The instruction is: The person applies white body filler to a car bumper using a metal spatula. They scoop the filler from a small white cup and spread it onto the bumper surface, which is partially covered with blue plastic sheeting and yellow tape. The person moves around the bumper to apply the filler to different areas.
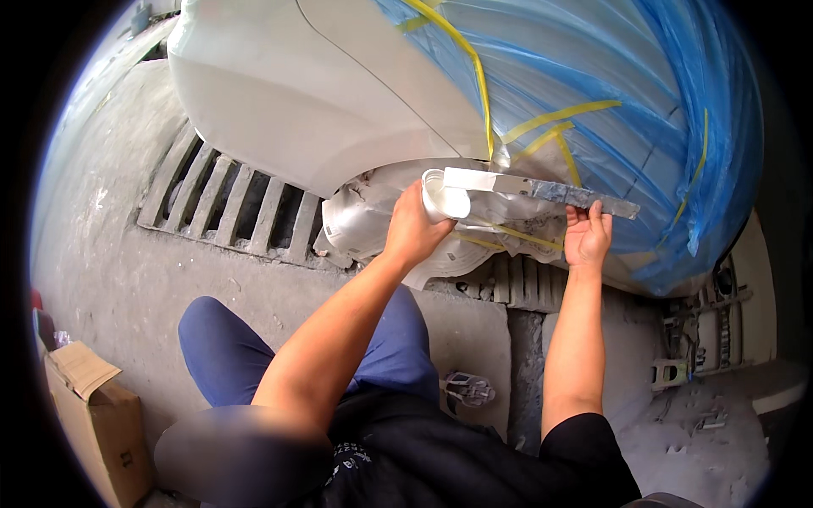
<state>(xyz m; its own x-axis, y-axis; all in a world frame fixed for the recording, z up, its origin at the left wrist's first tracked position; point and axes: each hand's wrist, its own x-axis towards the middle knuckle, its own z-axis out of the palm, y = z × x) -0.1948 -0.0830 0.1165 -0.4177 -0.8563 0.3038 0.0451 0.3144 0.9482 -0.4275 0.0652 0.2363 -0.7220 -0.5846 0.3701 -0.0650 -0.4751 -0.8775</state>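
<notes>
My left hand [413,227] is wrapped round a small white cup [447,201], tilted toward the car, with a pale lining or contents I cannot make out. A long flat mixing stick [549,191] lies level across the front of the car panel. Its left end is white and reaches to the cup's rim; the right part is grey and stained. The fingers of my right hand [588,237] pinch it near the right end. Just beyond both hands is a white car body panel [339,93], its wheel arch covered with crumpled masking sheet [373,222].
Blue plastic film [618,76] fixed with yellow tape [474,63] covers the car at the right. A slatted drain grate [229,203] runs along the floor below the car. A cardboard box [97,423] stands at lower left; a clear plastic object [468,388] lies near my legs.
</notes>
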